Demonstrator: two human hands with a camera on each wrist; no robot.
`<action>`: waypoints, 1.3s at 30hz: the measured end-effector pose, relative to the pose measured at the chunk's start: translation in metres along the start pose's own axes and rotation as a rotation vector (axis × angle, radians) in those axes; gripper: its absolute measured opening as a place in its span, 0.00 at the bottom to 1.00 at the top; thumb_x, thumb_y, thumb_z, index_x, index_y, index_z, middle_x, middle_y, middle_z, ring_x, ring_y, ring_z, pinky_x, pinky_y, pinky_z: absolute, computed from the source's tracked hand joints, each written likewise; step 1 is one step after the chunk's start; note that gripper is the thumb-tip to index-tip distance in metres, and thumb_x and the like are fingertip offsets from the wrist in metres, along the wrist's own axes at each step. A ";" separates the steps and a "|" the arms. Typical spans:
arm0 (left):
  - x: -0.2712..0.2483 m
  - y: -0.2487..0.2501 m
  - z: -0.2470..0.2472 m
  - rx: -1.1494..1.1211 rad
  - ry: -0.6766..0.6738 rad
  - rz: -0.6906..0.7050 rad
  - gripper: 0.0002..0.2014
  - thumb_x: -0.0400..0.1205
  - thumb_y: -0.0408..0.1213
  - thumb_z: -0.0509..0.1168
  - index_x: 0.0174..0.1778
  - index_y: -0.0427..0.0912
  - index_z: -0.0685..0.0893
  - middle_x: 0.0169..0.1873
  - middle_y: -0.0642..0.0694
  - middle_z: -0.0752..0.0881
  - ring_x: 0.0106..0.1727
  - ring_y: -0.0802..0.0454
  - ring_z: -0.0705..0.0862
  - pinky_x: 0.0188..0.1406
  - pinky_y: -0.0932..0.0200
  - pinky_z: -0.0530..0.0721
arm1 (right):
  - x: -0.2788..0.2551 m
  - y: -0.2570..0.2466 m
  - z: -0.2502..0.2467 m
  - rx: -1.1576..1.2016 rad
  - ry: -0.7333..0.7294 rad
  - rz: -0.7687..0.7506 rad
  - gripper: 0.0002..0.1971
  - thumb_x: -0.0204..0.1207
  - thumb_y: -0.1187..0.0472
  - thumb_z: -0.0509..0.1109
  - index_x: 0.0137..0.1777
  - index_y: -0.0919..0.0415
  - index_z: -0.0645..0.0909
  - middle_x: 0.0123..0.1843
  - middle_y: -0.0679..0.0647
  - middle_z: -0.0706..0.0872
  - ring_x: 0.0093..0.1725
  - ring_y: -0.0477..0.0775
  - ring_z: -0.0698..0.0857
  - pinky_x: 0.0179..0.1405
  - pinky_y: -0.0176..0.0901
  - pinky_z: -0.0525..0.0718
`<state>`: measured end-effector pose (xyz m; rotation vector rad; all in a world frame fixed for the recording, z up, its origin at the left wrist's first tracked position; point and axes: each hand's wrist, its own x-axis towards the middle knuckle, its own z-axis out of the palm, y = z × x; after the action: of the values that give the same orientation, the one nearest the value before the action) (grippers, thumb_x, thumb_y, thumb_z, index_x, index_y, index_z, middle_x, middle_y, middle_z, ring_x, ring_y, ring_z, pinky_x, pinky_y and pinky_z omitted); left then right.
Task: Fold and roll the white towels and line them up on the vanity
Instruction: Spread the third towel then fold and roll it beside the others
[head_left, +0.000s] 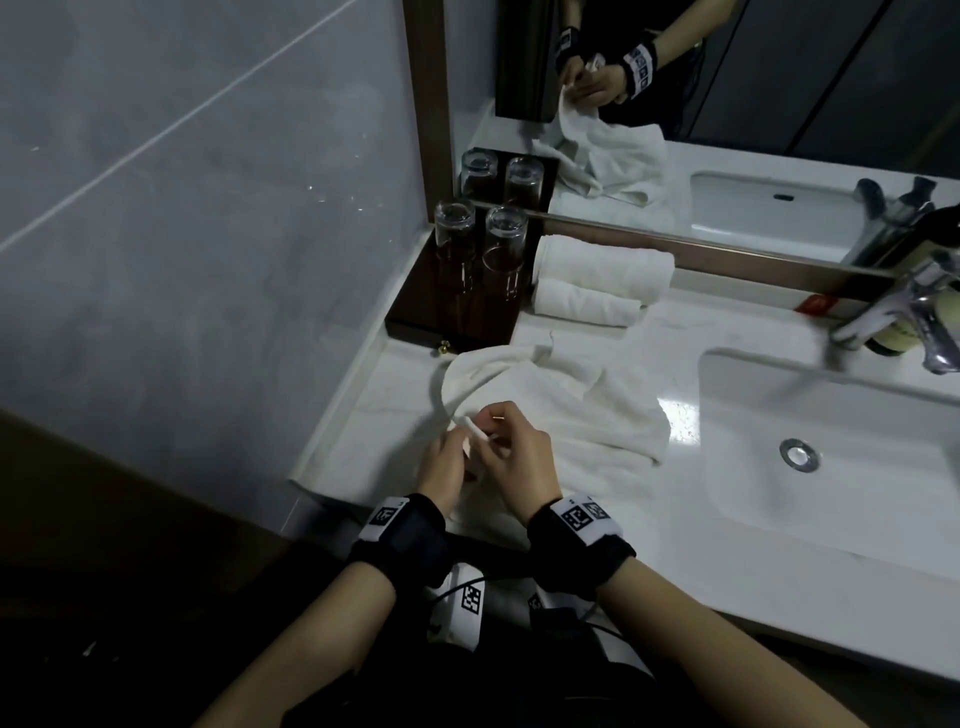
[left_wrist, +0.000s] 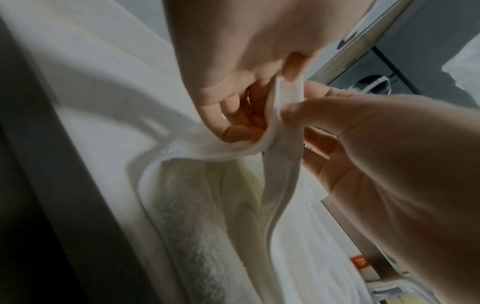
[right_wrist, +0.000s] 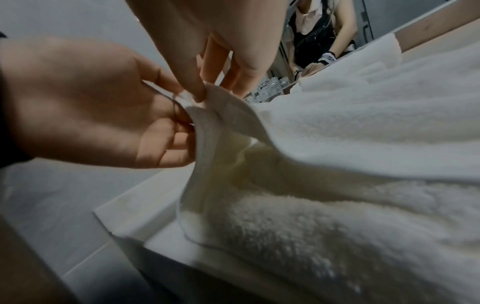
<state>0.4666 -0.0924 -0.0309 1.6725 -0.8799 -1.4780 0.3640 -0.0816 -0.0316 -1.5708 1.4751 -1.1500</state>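
A loose white towel (head_left: 587, 410) lies crumpled on the white vanity (head_left: 675, 535), left of the sink. My left hand (head_left: 452, 460) and right hand (head_left: 511, 447) meet over its near left part, and both pinch the same hemmed edge, lifted a little off the counter. In the left wrist view the left hand (left_wrist: 259, 86) comes from the top and the right hand (left_wrist: 298, 115) from the right, each on the flat hem (left_wrist: 283, 156). The right wrist view has the right hand (right_wrist: 202, 96) and left hand (right_wrist: 179, 115) holding the towel (right_wrist: 337, 144) by its corner. Two rolled towels (head_left: 602, 283) lie side by side against the mirror ledge.
A dark wooden tray (head_left: 457, 317) with two upturned glasses (head_left: 480, 244) stands at the back left, by the tiled wall. The sink basin (head_left: 831, 441) and chrome faucet (head_left: 904, 306) fill the right. A small red item (head_left: 813, 304) sits behind it, and the mirror (head_left: 779, 78) runs along the back.
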 end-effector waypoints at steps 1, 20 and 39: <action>0.000 0.001 -0.001 -0.053 -0.005 -0.032 0.15 0.84 0.44 0.55 0.39 0.44 0.84 0.37 0.39 0.85 0.38 0.46 0.83 0.35 0.56 0.83 | -0.002 0.001 0.000 -0.021 -0.030 -0.019 0.10 0.73 0.66 0.72 0.50 0.52 0.79 0.42 0.35 0.86 0.43 0.36 0.85 0.43 0.23 0.80; 0.037 0.038 -0.037 0.010 0.258 0.127 0.14 0.86 0.43 0.53 0.47 0.35 0.77 0.32 0.42 0.80 0.30 0.47 0.80 0.27 0.57 0.82 | -0.040 0.043 -0.093 -0.787 -0.060 0.255 0.20 0.68 0.72 0.68 0.60 0.60 0.77 0.59 0.58 0.77 0.60 0.63 0.75 0.46 0.47 0.68; 0.048 0.082 -0.003 0.202 0.331 0.290 0.21 0.88 0.42 0.49 0.65 0.27 0.73 0.52 0.28 0.83 0.50 0.45 0.86 0.46 0.61 0.79 | -0.049 0.033 -0.193 0.568 0.300 0.651 0.12 0.78 0.74 0.58 0.51 0.61 0.80 0.31 0.55 0.85 0.26 0.53 0.85 0.21 0.37 0.79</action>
<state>0.4720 -0.1745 0.0160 1.7795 -1.0577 -0.9113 0.1750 -0.0200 0.0037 -0.4911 1.4979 -1.2708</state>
